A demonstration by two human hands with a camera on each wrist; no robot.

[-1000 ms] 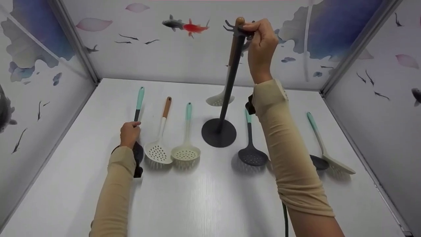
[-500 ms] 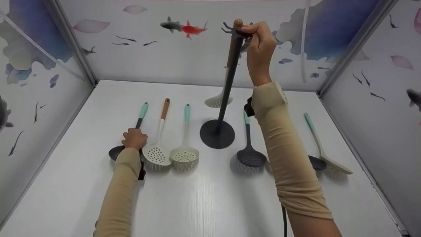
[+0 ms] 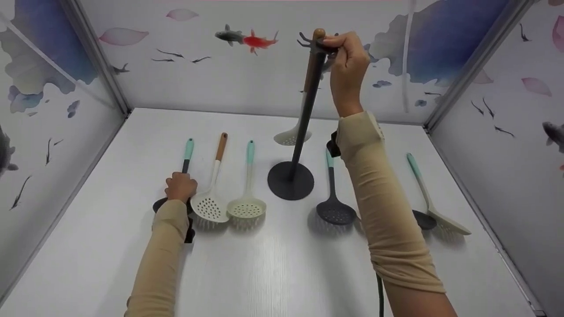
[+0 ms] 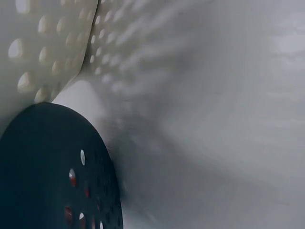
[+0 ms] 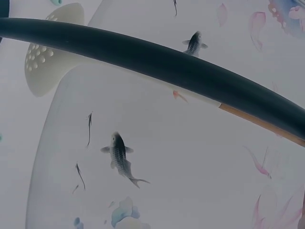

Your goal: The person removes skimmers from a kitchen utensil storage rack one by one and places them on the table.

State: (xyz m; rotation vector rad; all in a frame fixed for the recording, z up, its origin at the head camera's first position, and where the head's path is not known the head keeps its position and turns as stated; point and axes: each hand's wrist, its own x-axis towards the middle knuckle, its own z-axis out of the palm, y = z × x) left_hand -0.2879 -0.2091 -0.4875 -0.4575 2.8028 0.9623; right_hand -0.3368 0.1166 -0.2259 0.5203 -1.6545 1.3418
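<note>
My left hand (image 3: 180, 187) grips the black shaft of a skimmer with a teal handle (image 3: 188, 149). Its perforated black bowl (image 4: 57, 162) shows in the left wrist view, close to the white slotted turner (image 3: 209, 208); whether they touch I cannot tell. The wrist hides most of that bowl in the head view. At the top of a dark utensil stand (image 3: 303, 119), my right hand (image 3: 350, 64) pinches one of its hooks beside the wooden knob. Behind the pole hangs a pale skimmer (image 3: 288, 136) with a brown handle.
A cream skimmer (image 3: 247, 207) lies left of the stand's round base. To its right are a black skimmer (image 3: 335, 211), a dark utensil (image 3: 424, 219) partly behind the right sleeve, and a pale turner (image 3: 447, 222). Printed walls enclose the white table (image 3: 264, 273).
The black skimmer in my left hand has come down the table toward me, and its handle tilt has shifted slightly. My right hand keeps its hold on the stand.
</note>
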